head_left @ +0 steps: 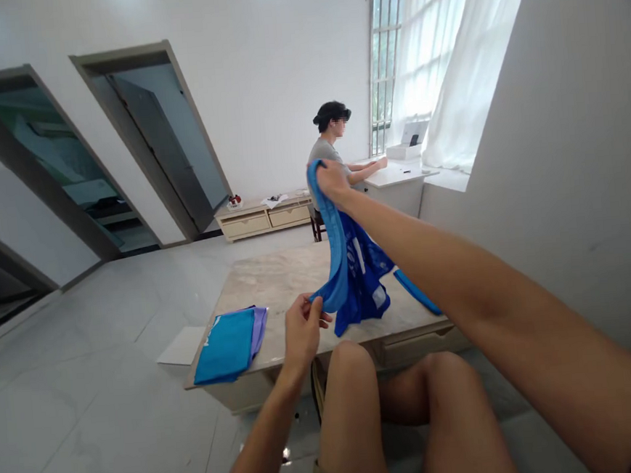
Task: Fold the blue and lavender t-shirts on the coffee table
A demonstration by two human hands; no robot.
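A blue sleeveless garment with light trim hangs in the air over a marble-topped table. My right hand grips its bright blue edge band high up. My left hand pinches the same band lower down, near the table's front edge. A blue strip lies on the tabletop to the right, and I cannot tell whether it belongs to the garment. To the left of my hands, a folded teal cloth rests on a purple cloth.
My bare knees sit just below the table's front edge. A white sheet lies beside the table's left end. Beyond, a seated person works at a white desk by the window. A low cream cabinet stands against the back wall.
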